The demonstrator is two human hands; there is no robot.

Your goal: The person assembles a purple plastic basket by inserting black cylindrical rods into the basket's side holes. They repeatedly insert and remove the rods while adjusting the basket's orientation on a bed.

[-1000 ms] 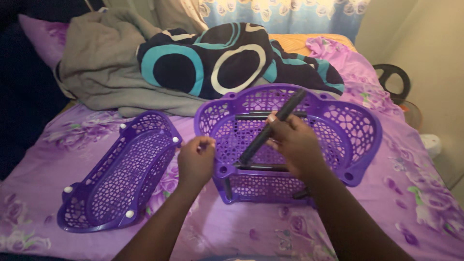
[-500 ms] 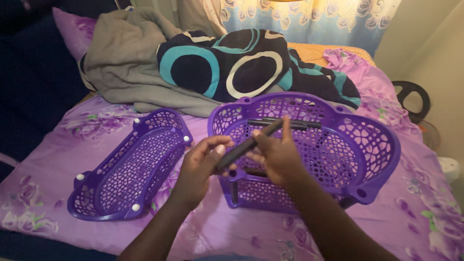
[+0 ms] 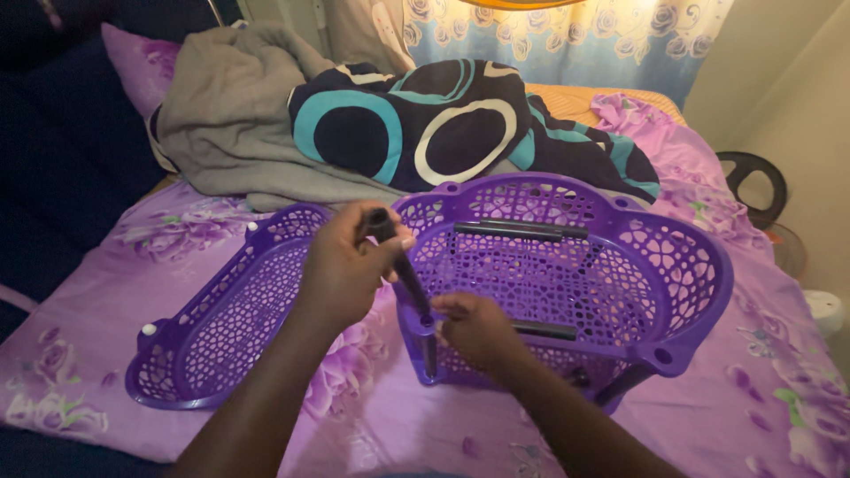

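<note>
My left hand is wrapped tight around the upper end of a slim black plastic rod, fingers curled shut over it, thumb pressing from the right; the rod stands nearly upright at the centre of the frame, leaning a little to the left at its top; its lower end meets the near left corner of the large purple plastic lattice basket; my right hand sits just below, fingertips pinched together at that corner socket where the rod enters, touching the basket rim; whether they nip the rod itself I cannot tell; the basket is rounded, its walls pierced in a lacy openwork pattern, glossy and rigid; two more black rods lie across its far side; a second purple lattice tray, shallower and oval, with small white knobs on its rim, lies at lower left; both rest on a soft purple floral bedsheet; a crumpled grey cloth and a dark blanket with teal and white rings are heaped across the upper frame.
</note>
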